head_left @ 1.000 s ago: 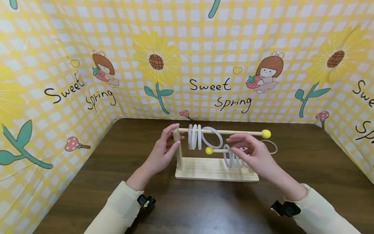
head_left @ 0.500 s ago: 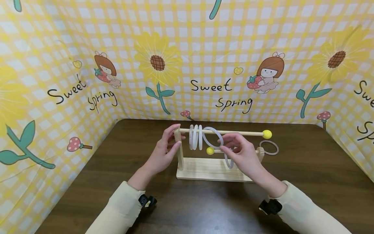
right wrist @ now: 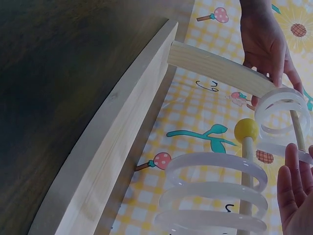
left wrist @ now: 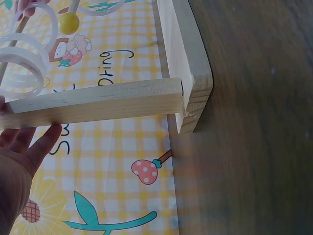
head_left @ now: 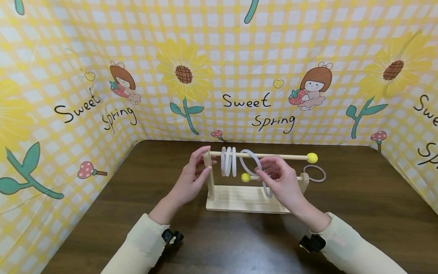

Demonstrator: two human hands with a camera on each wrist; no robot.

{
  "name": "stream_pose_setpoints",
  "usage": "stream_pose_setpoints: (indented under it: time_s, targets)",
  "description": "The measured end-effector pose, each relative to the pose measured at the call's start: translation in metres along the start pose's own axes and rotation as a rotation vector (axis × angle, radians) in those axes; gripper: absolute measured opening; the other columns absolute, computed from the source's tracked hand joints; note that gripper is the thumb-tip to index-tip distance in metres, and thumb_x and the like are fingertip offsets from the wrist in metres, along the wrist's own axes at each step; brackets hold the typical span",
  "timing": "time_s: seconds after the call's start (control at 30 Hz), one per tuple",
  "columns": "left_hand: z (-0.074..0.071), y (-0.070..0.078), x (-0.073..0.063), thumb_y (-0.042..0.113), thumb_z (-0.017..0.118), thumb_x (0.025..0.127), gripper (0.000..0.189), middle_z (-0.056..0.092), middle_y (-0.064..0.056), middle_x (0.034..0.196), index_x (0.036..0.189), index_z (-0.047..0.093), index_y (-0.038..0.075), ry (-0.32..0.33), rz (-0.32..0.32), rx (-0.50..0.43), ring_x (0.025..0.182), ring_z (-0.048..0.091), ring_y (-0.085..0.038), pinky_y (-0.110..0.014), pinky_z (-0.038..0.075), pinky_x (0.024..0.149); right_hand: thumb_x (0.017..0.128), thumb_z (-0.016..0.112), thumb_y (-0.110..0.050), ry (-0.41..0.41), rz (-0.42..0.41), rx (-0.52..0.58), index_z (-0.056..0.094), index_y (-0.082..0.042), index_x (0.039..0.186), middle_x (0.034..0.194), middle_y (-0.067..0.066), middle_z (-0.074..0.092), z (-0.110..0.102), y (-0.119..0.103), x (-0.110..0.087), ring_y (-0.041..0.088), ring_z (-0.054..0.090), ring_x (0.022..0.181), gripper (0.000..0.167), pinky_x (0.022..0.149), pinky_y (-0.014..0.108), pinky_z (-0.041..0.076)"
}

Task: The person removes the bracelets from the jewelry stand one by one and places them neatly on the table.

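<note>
"What is seen from the head view?"

"The left post (head_left: 210, 180) of a wooden stand (head_left: 246, 198) is gripped near its top by the left hand (head_left: 186, 182), between thumb and fingers. A pale ring (head_left: 258, 161) hung on the upper rod (head_left: 284, 156) is pinched by the right hand (head_left: 282, 180), with thumb and fingers drawn close on it."

"And the other rings?"

"Three rings (head_left: 228, 161) are bunched on the upper rod near the left post. A loose ring (head_left: 315, 181) is laid flat on the table (head_left: 219, 243), beyond the stand's right end."

"What is added by the left wrist view?"

"The left hand's fingers are set against the post's upper end. The right hand is mostly cut off, so its grip cannot be told there."

"And by the right wrist view?"

"Three lower rings (right wrist: 215, 187) are threaded on the lower rod (right wrist: 248, 146), which is tipped with a yellow ball (right wrist: 246, 130)."
</note>
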State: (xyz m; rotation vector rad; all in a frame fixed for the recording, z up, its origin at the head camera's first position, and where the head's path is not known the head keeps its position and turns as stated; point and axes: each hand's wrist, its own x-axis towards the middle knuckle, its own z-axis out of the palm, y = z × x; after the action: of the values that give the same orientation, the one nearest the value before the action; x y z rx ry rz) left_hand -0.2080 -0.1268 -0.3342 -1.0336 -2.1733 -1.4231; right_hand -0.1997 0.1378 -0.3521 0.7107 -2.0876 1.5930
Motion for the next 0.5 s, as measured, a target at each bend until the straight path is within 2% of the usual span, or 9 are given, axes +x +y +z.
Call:
stream_pose_setpoints:
  time_s: [0.23,0.5]
  targets:
    - [0.000,0.001,-0.001,-0.015,0.049,0.094,0.050,0.054,-0.029,0.119,0.137,0.030,0.000,0.000,0.002,0.006,0.106,0.057,-0.049,-0.058,0.051,0.080,0.084,0.070,0.010,0.050,-0.022,0.009,0.060,-0.001,0.107,0.087,0.016,0.067,-0.006,0.000,-0.004,0.017,0.066,0.064,0.027,0.053,0.022,0.049]
    - [0.000,0.000,-0.001,-0.015,0.049,0.094,0.051,0.054,-0.029,0.119,0.137,0.030,0.001,0.003,0.006,0.012,0.106,0.058,-0.048,-0.057,0.051,0.080,0.082,0.069,0.013,0.087,-0.053,-0.025,0.061,0.001,0.107,0.085,0.016,0.067,-0.017,0.003,-0.007,0.012,0.065,0.066,0.029,0.055,0.022,0.049]
